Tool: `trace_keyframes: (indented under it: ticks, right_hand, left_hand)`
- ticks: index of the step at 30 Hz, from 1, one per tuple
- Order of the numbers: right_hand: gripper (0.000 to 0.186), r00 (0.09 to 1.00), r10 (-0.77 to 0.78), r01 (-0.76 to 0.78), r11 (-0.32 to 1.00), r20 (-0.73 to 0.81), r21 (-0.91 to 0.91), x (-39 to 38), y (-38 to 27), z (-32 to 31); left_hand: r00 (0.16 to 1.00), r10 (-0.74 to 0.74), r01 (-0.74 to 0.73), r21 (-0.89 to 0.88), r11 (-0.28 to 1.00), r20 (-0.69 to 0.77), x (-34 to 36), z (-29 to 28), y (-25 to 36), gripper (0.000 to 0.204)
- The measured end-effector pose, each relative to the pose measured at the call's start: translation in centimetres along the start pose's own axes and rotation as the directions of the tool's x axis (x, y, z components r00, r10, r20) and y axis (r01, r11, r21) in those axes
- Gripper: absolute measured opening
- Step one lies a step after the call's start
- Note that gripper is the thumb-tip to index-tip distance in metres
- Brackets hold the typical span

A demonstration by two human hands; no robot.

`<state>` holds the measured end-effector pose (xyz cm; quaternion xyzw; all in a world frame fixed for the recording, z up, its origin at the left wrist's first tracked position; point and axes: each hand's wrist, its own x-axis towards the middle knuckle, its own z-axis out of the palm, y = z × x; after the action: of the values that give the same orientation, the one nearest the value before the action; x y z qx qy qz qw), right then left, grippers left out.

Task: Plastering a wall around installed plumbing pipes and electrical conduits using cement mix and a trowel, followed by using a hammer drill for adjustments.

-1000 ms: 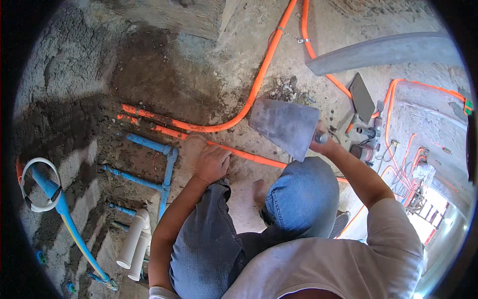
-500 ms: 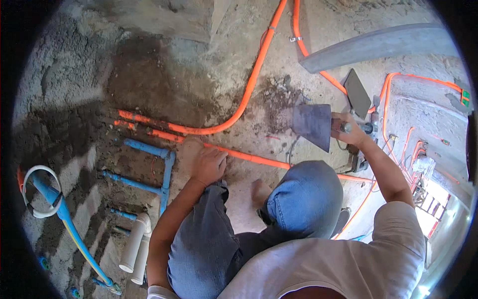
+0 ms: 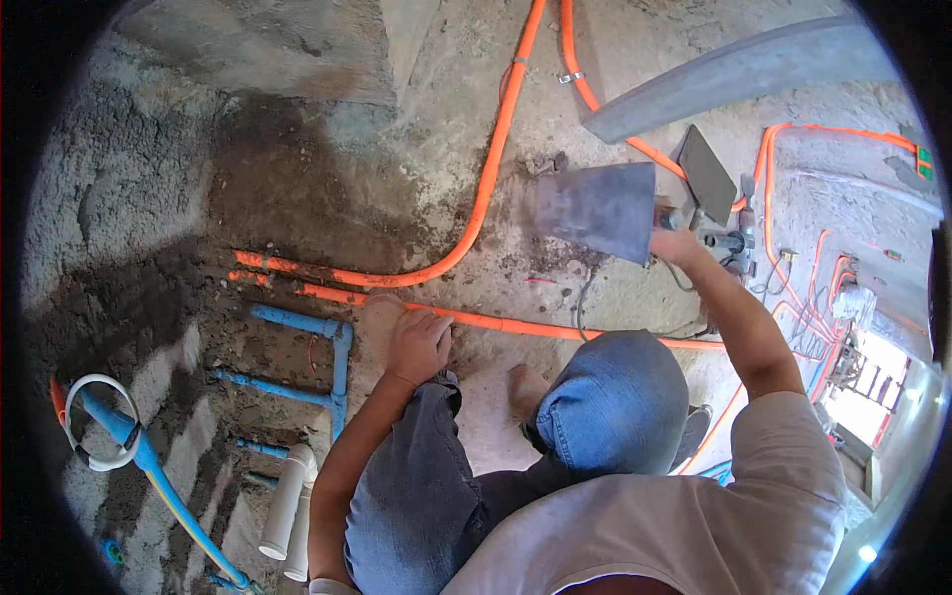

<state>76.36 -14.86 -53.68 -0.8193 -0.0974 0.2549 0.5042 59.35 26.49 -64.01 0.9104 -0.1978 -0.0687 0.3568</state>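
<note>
My right hand (image 3: pixel 674 243) grips the handle of a flat grey metal scoop (image 3: pixel 597 210), its blade tilted over the concrete floor. Loose dark debris (image 3: pixel 547 162) lies by the blade's far left edge. Close beside that hand is a metal tool (image 3: pixel 729 241), partly hidden, and a dark grey rectangular board (image 3: pixel 706 177) stands just beyond. My left hand (image 3: pixel 418 345) rests above my left ankle, fingers loosely curled with nothing visible in them. My left foot (image 3: pixel 382 309) touches or nearly touches an orange conduit (image 3: pixel 476 319) running across the floor.
A second orange conduit (image 3: pixel 488 188) curves over the floor. Blue pipes (image 3: pixel 342 372) and white pipe pieces (image 3: pixel 283 516) stand at the left, near a blue hose with a white ring (image 3: pixel 102 421). A long grey plank (image 3: pixel 744 74) extends at the far right. Cables lie at the right.
My right hand has moved left and slightly farther with the scoop, whose blade now covers floor where dark debris lay. Less debris shows there. My left hand stays in place as the view shifts.
</note>
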Motion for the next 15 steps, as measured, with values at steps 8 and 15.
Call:
trace_keyframes:
  ticks: [8,15]
  right_hand:
    - [0.028,0.868,0.485,-0.334,0.411,-0.107,-0.848,1.3,-3.1,0.8]
    - [0.030,0.916,0.367,-0.314,0.400,-0.164,-0.861,-4.5,4.8,1.5]
  left_hand:
    - [0.997,-0.045,0.044,0.018,0.999,0.055,0.2,-0.2,0.2,0.019]
    - [1.000,-0.024,0.025,0.037,0.999,-0.017,0.2,0.0,0.3,0.017]
